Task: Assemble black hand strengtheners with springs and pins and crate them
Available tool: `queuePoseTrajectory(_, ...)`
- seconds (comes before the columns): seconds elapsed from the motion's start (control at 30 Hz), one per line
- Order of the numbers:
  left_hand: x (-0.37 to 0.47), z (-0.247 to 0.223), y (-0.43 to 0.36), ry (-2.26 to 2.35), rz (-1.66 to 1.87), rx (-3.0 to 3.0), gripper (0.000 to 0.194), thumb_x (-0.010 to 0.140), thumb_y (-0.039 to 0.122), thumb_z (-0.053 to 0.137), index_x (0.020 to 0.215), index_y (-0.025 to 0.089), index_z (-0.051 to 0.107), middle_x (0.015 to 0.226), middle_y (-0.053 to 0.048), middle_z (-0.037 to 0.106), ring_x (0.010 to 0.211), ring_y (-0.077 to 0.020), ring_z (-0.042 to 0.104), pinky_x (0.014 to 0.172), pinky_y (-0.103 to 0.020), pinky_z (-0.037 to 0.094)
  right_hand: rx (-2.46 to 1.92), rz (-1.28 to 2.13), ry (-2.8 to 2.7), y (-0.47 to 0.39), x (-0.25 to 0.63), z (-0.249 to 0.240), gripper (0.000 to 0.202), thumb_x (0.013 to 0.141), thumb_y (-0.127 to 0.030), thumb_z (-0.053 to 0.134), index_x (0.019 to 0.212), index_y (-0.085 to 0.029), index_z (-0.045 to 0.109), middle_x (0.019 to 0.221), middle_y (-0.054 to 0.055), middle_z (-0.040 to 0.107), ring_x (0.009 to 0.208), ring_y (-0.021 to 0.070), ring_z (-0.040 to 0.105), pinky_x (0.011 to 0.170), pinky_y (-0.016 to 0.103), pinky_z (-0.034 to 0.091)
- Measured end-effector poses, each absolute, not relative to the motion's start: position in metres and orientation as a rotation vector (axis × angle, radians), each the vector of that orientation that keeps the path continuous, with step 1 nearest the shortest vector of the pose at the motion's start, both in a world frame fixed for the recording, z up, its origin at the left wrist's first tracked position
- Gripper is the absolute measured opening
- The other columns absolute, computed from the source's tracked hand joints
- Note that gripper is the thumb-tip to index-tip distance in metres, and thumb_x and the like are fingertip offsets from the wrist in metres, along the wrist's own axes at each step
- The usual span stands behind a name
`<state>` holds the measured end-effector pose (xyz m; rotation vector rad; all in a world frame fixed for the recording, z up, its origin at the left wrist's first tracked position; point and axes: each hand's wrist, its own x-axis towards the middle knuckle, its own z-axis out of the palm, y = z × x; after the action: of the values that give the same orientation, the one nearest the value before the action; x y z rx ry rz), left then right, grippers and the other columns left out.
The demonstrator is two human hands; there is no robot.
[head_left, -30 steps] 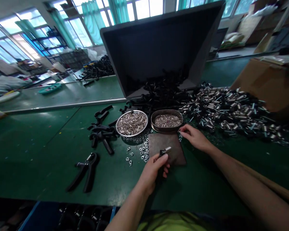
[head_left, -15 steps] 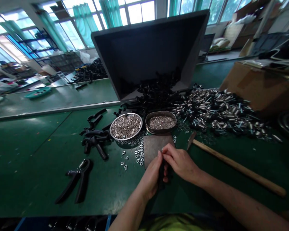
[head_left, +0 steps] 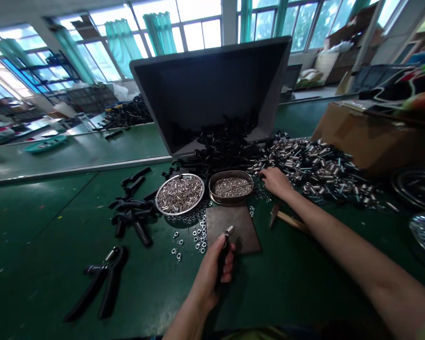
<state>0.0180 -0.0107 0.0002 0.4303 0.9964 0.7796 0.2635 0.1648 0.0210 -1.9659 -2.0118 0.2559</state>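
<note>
Green desk [head_left: 49, 212] here, teal curtains [head_left: 121, 45] behind; the big bin [head_left: 212, 89] is dark grey, the carton [head_left: 364, 139] plain brown, and those grip handles [head_left: 108, 283] are all black.

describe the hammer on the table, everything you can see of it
The hammer has a light-brown handle that looks wooden and a small, dark, metal-looking head that narrows toward its near end. It lies on the green tabletop, right of the square plate, with its head toward the plate but not touching it. The right forearm passes above the handle and hides the rest; no hand grips the visible part.
</note>
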Motion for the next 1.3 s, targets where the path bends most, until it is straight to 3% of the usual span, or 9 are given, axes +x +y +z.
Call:
queuePoseTrajectory(0.2,0.016,0.001,0.0,0.915,0.892,0.199,0.062,0.075,0.073,0.046,0.081,0.012,0.057,0.06,0.002,0.045,0.044,-0.0039,0.034,0.037,-0.014,0.021,-2.029,0.165,-2.066,0.191,0.272,0.008,0.009,0.08,-0.02,0.062,0.086,-0.015,0.067,0.097,0.016,0.064,0.101,0.0318,0.057,0.083,0.043,0.043)
queuePoseTrajectory(0.33,0.012,0.006,0.009,0.862,0.996,0.039,0.04,0.083,0.051,0.051,0.069,0.014,0.051,0.056,0.002,0.044,0.042,-0.0049,0.035,0.039,-0.015,0.024,-1.931,0.059,-2.05,0.178,0.272,0.02,0.02,0.087,-0.017,0.047,0.092,-0.011,0.065,0.097,0.016,0.062,0.1,0.029,0.058,0.084,0.041,0.041)
queuePoseTrajectory(0.47,0.01,0.005,0.012,0.75,1.072,-0.035,0.026,0.08,0.033,0.048,0.061,0.015,0.049,0.051,0.001,0.043,0.044,-0.0084,0.038,0.044,-0.02,0.032,-1.72,0.016,-2.024,0.131,0.258,0.04,0.02,0.084,-0.016,0.048,0.097,-0.015,0.063,0.103,0.014,0.061,0.103,0.0287,0.056,0.087,0.044,0.043)
queuePoseTrajectory(0.6,0.015,0.005,0.012,0.674,1.101,-0.015,0.024,0.078,0.03,0.048,0.061,0.014,0.053,0.049,0.0,0.043,0.046,-0.0102,0.041,0.049,-0.022,0.036,-1.264,0.385,-2.014,0.061,0.219,0.051,0.017,0.085,-0.024,0.053,0.099,-0.021,0.062,0.104,0.008,0.063,0.095,0.0227,0.06,0.082,0.038,0.05)
queuePoseTrajectory(0.77,0.025,0.007,0.007,0.72,1.144,-0.008,0.019,0.076,0.027,0.051,0.064,0.013,0.055,0.05,0.0,0.048,0.048,-0.0103,0.043,0.051,-0.022,0.037,-0.95,0.493,-2.131,0.013,0.172,0.043,0.019,0.086,-0.014,0.047,0.097,-0.021,0.061,0.098,0.008,0.066,0.094,0.0203,0.061,0.082,0.035,0.05)
queuePoseTrajectory(0.9,0.031,0.003,-0.001,0.826,1.297,0.107,0.012,0.07,0.024,0.062,0.07,0.014,0.055,0.058,0.003,0.051,0.051,-0.0082,0.045,0.054,-0.02,0.037,-1.077,0.497,-2.095,0.012,0.155,0.031,0.017,0.089,-0.022,0.041,0.088,-0.02,0.058,0.086,0.009,0.065,0.083,0.0216,0.062,0.074,0.036,0.049)
queuePoseTrajectory(1.03,0.03,0.001,-0.004,0.874,1.39,0.302,0.019,0.068,0.03,0.066,0.074,0.016,0.056,0.063,0.004,0.052,0.056,-0.0088,0.047,0.055,-0.021,0.037,-1.355,1.026,-1.96,0.016,0.152,0.028,0.028,0.095,-0.039,0.03,0.094,-0.022,0.052,0.052,-0.003,0.054,0.049,0.0169,0.056,0.05,0.029,0.045)
queuePoseTrajectory(1.2,0.024,0.003,-0.001,0.939,1.445,0.321,0.02,0.067,0.032,0.066,0.073,0.016,0.055,0.066,0.004,0.052,0.059,-0.0087,0.046,0.059,-0.021,0.037,-1.128,0.746,-2.027,0.015,0.153,0.025,0.024,0.088,-0.037,0.046,0.103,-0.022,0.056,0.094,0.009,0.066,0.089,0.0234,0.062,0.078,0.038,0.047)
queuePoseTrajectory(1.3,0.023,0.003,-0.001,0.98,1.416,0.428,0.019,0.07,0.034,0.062,0.072,0.016,0.055,0.064,0.004,0.051,0.058,-0.0092,0.045,0.058,-0.022,0.036,-1.265,1.113,-1.985,0.014,0.153,0.025,0.035,0.094,-0.042,0.03,0.107,-0.021,0.054,0.062,0.001,0.061,0.058,0.0188,0.061,0.057,0.031,0.048)
